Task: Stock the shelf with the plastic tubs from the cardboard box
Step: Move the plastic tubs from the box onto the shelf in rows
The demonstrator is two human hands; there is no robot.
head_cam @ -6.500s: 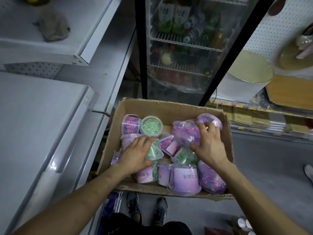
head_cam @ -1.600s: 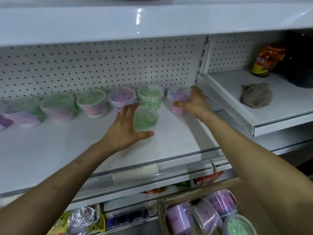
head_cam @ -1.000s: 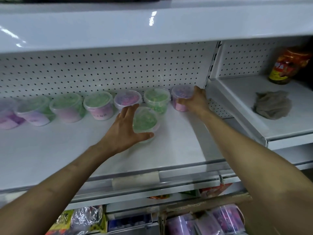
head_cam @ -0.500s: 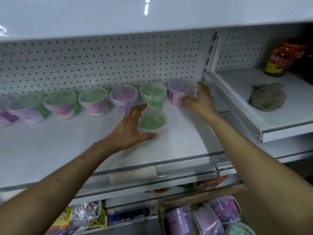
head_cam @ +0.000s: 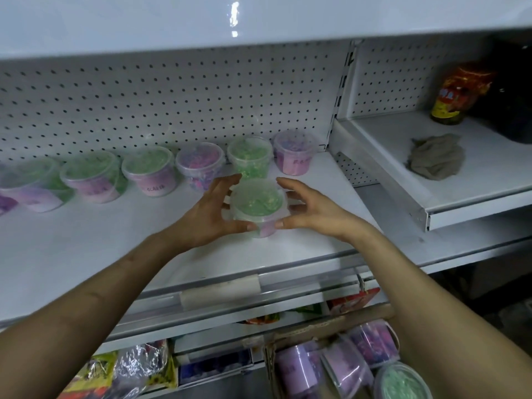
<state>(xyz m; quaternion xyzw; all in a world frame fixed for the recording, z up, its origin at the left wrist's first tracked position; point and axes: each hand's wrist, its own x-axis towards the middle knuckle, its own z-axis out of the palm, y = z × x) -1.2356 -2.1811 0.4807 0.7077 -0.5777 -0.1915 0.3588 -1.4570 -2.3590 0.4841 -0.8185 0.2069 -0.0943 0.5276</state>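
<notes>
Tub (head_cam: 257,200) is mid-depth on the shelf (head_cam: 86,249), cupped from both sides. Left hand (head_cam: 205,216) has its thumb on the lower wall and its fingers curled round the far side. Right hand (head_cam: 315,213) mirrors it, thumb low, index finger lifted clear. Cannot tell whether the base touches the shelf or hangs just over it.

Handling, my read:
- Thin clear plastic with loose green filling, so it is light.
- The walls will likely flex if you squeeze.
- The sides are smooth and probably a bit slippery.
- Take it low on the wall, under the lid rim, thumb opposite fingers. 1 hand should do.
- Don't lift by the lid.

Counts:
- 1 tub in hand.
- Shelf back, against the pegboard (head_cam: 172,90): a row (head_cam: 149,172) of 6, with 4 green and 2 purple. There is 1 more, cut off at the left edge.
- Box (head_cam: 305,331), below the shelf's front lip: 4 tubs showing, with 3 purple and 1 green. More may be hidden.
- Right of the shelf: 1 rag (head_cam: 436,159) and 1 jar (head_cam: 453,96).
</notes>
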